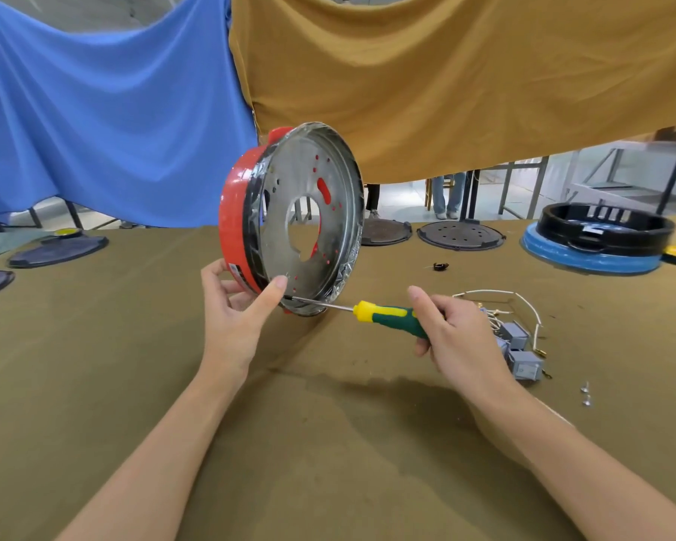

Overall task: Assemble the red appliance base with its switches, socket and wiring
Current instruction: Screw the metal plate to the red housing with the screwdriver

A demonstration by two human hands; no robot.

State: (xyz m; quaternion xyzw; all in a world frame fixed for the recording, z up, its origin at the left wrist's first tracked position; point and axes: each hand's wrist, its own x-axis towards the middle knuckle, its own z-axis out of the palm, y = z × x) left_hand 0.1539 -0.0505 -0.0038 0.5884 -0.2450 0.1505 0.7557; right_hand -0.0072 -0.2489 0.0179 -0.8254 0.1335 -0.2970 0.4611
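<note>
- Red appliance base (233,212): round, glossy red plastic wall, held up on edge above the middle of the surface (328,443), its lowest rim just at the cloth. A shiny metal plate (309,181) fills its open face, dished, with one large centre hole and many small round holes showing red through them.
- Left hand (231,310) grips the base at its near lower rim: thumb pressed on the metal plate, fingers (211,271) curled round the red wall behind.
- Right hand (453,337) holds one screwdriver (387,316) (green grip, yellow collar, thin steel shaft); fingers wrapped round the grip, forefinger stretched out along it. The tip meets the plate's lower rim beside the left thumb.
- Right of that hand, on the surface: two grey boxy switches (523,361) tangled with white wiring (500,296), partly hidden by the hand.
- Two small silvery screws (586,394) just near of the switches.
- Surface: olive-brown cloth, matte, creased.
- Far right: one black ring (601,228) stacked on a blue round base (586,257).
- Far edge: two dark flat discs (461,236); three more at far left (57,251).
- Behind: one blue drape (94,111), one mustard drape (465,72).
</note>
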